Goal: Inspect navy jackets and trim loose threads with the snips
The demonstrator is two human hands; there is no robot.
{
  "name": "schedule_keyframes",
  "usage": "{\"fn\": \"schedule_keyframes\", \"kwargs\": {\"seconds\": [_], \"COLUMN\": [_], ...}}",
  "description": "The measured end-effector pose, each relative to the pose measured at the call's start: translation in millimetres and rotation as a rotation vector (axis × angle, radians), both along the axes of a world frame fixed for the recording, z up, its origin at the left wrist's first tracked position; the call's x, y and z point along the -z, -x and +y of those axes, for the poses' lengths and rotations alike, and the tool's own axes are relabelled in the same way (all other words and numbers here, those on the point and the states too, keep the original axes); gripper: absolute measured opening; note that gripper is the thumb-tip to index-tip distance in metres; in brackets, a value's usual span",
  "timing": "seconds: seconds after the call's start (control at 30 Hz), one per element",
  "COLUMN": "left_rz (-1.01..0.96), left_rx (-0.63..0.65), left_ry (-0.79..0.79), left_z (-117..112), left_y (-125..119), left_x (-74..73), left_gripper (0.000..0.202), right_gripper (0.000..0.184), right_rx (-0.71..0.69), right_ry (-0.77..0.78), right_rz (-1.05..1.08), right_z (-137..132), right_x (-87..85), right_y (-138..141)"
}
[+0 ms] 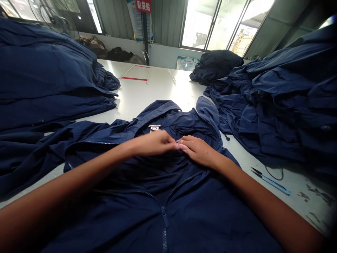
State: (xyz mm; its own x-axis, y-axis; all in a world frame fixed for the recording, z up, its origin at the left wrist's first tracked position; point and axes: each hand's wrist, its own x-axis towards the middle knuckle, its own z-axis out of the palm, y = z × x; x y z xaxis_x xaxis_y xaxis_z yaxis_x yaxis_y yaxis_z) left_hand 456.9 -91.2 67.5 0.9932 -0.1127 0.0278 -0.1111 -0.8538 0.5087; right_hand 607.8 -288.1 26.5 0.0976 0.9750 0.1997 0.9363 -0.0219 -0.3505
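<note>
A navy zip-up jacket (pixel 147 211) lies spread on the white table (pixel 155 88) in front of me, hood away from me, zipper partly open. A small white neck label (pixel 154 128) shows just beyond my hands. My left hand (pixel 154 143) is closed in a pinch on the jacket fabric just below the label. My right hand (pixel 197 150) lies on the fabric with fingers together, its fingertips meeting those of the left hand at the open neck.
A tall stack of folded navy jackets (pixel 47 84) fills the left side. A loose heap of navy jackets (pixel 284 105) covers the right, with a dark bundle (pixel 216 65) behind. Blue thread snips (pixel 271 181) lie on the table at right. Windows line the far wall.
</note>
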Motion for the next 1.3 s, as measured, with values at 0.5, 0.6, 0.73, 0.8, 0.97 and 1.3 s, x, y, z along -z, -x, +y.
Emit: {"fn": "schedule_keyframes", "kwargs": {"seconds": [0.5,0.6,0.73,0.8,0.97,1.3], "left_rz": [-0.359,-0.446,-0.531,-0.561,-0.783,-0.46], "left_rx": [-0.962,-0.992,-1.001,-0.964,-0.512,0.212], "left_ry": [0.208,0.274,0.25,0.204,-0.199,-0.371], "left_z": [141.6,144.3,135.5,124.3,91.0,-55.3], "left_y": [-13.8,-15.1,-14.8,-12.3,-9.8,69.2], "left_x": [56.3,59.2,58.8,56.5,41.4,-41.0], "left_gripper": [0.057,0.048,0.04,0.038,0.032,0.02], "right_gripper": [0.036,0.036,0.04,0.045,0.067,0.04], "right_rx": [-0.004,-0.002,-0.002,-0.002,0.055,0.105], "right_ry": [-0.004,-0.018,0.016,0.06,0.191,-0.067], "right_rz": [-0.027,-0.045,-0.057,-0.073,-0.116,-0.328], "right_z": [0.1,-0.5,-0.4,0.2,4.2,-0.5], "right_x": [9.1,10.8,13.4,14.5,21.3,10.8], "right_y": [7.9,7.3,4.7,3.1,-3.5,7.1]}}
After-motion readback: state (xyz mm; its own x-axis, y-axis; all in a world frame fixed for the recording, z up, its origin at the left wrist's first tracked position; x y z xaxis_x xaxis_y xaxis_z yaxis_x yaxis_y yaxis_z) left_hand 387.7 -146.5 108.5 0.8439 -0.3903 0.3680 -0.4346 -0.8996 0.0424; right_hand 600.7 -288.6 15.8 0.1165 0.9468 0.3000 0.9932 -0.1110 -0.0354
